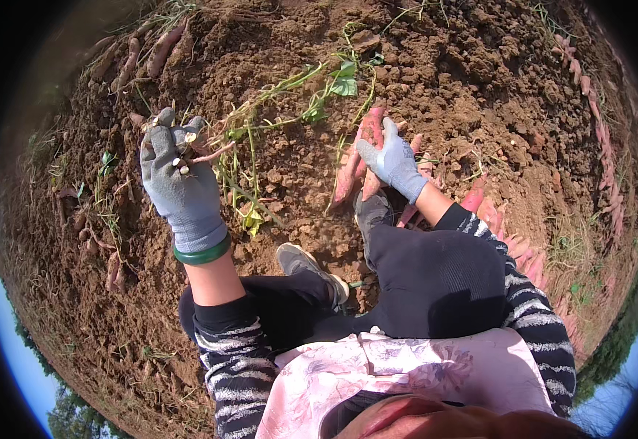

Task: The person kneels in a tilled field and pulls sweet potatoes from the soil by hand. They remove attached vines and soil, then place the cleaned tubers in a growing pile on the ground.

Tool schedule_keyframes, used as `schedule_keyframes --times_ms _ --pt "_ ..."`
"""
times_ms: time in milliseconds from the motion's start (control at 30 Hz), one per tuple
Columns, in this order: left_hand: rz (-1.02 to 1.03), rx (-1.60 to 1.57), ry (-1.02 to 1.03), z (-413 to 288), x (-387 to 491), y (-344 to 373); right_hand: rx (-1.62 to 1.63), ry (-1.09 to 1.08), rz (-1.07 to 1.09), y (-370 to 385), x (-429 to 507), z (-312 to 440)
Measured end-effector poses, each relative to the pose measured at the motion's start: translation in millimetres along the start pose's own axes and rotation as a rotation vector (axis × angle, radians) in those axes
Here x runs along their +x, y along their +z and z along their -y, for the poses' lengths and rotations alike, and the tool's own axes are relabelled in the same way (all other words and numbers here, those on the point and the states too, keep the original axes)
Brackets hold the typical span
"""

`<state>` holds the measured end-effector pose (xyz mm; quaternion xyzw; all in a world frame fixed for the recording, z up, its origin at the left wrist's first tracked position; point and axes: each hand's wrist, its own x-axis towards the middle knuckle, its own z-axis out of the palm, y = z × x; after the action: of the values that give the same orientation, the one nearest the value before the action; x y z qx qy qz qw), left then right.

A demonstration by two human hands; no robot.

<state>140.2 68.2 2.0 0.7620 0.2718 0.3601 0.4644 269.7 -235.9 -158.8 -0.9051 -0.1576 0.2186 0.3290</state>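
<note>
My gloved left hand (179, 170) is closed around the root end of a sweet potato vine (275, 90); cut or snapped root stubs show between the fingers. From there the green and tan stems trail across the soil, with a few leaves at the far end. My gloved right hand (396, 162) grips a pink sweet potato (373, 126), thumb on one side and fingers on the other. Close by and partly under this hand lie more sweet potatoes (346, 178), just beyond the toe of a dark shoe (374, 214).
A row of harvested sweet potatoes (522, 255) runs along my right side. Another row (599, 120) lies farther right. At upper left, several roots (162, 49) rest on the soil, and more (113, 269) are half-buried at left. Loose clods (297, 181) cover the ground between the hands.
</note>
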Motion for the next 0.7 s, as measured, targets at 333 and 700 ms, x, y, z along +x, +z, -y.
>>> schedule_keyframes --times_ms 333,700 --pt "0.169 -0.175 -0.003 -28.9 -5.4 8.9 -0.107 -0.117 0.025 6.1 -16.3 -10.6" --pt "0.142 -0.127 -0.068 -42.8 -3.0 22.4 -0.355 -0.561 0.034 -32.8 14.9 82.0"
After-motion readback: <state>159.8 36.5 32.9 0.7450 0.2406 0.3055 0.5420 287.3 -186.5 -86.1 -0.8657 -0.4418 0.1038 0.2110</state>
